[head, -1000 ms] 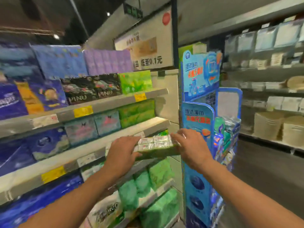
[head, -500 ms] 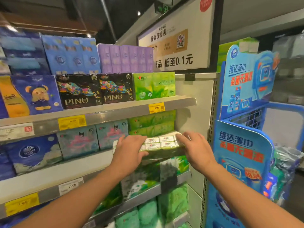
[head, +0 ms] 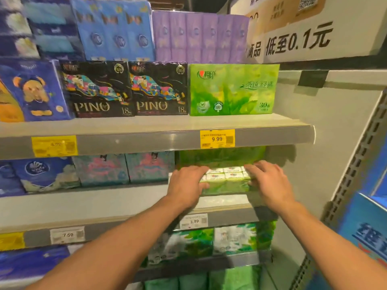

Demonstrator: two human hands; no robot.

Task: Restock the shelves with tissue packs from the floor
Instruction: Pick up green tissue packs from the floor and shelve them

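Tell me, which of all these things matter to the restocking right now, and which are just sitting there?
In the job:
- green pack, held at both ends
- left hand
- right hand
- middle shelf, where the pack is going in
- green stack behind it

Just sitting there:
- PINO packs
- purple packs
- 9.99 tag
- sign

The green tissue pack (head: 225,181) was up in the air in front of the shelves a second ago. Now it sits on the middle shelf (head: 125,200), pushed in under the green packs at the back (head: 219,156). The left hand (head: 187,185) and the right hand (head: 270,183) have gone forward with it and now reach in over the shelf. The person has also come closer, so the shelves look bigger.
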